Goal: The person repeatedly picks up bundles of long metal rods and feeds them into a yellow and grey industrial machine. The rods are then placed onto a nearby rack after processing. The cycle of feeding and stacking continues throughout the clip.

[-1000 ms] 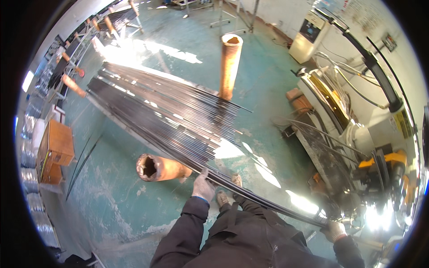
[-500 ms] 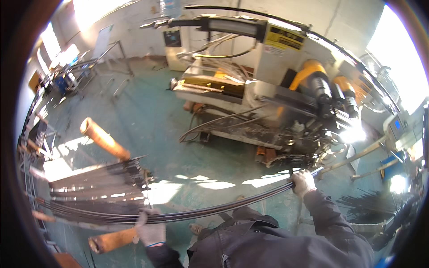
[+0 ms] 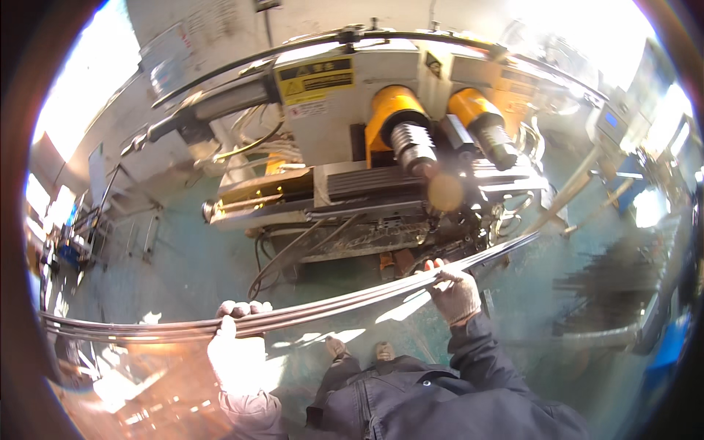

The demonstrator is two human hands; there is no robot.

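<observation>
A bundle of several long, thin metal rods (image 3: pixel 345 301) stretches across the view in front of my body, its right end raised. My left hand (image 3: pixel 238 345), in a pale glove, is closed around the bundle left of centre, with fingertips showing over the far side. Near the bundle's right end, my gloved right hand (image 3: pixel 453 293) grips it too; orange-red shows at its fingertips. Beyond the rods stands a large machine with two yellow-housed spindles (image 3: pixel 414 139) and a long bed (image 3: pixel 367 183). The rods' far left end runs out to the rim of the view.
A dark stack of rods (image 3: pixel 612 286) lies on a rack at the right. Tan rails (image 3: pixel 568 187) lead toward a control box (image 3: pixel 610 121) at the far right. Hoses (image 3: pixel 308 253) hang below the machine bed. A metal frame (image 3: pixel 110 194) stands at the far left.
The rods have come up off the stack at the left, held in both hands. My view has turned right toward the machine, and my left hand has risen.
</observation>
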